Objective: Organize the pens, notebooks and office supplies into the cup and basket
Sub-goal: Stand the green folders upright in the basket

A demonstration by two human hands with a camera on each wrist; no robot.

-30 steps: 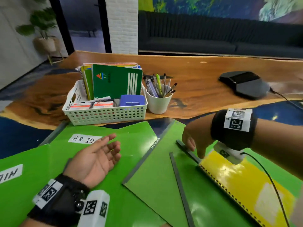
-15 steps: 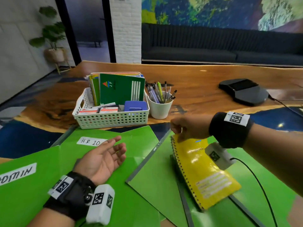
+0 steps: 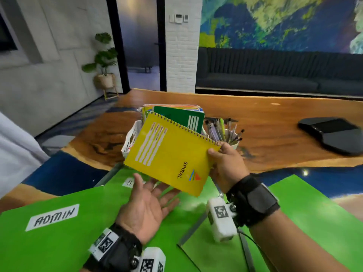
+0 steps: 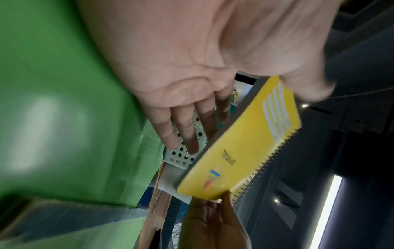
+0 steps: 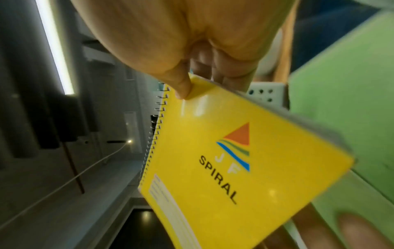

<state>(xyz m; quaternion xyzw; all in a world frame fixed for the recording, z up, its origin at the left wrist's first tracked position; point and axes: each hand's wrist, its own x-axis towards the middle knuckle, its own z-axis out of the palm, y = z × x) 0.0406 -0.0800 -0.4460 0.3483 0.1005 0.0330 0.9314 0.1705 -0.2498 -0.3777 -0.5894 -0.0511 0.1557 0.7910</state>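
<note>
Right hand [image 3: 225,165] pinches the yellow spiral-bound notebook [image 3: 172,154] by its corner, airborne before the white perforated basket [image 3: 130,140]; left hand [image 3: 146,203] flat, palm up beneath its lower edge.

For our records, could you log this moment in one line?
right hand pinches yellow notebook | left hand open beneath | basket behind

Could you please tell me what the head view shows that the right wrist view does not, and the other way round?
Only the head view shows the white cup of pens, the green notebook standing in the basket, the green folder labelled ADMIN and the open left hand. Only the right wrist view shows the lit ceiling strip. Both show the yellow spiral notebook, pinched at a corner by the right hand, and the white perforated basket.
</note>
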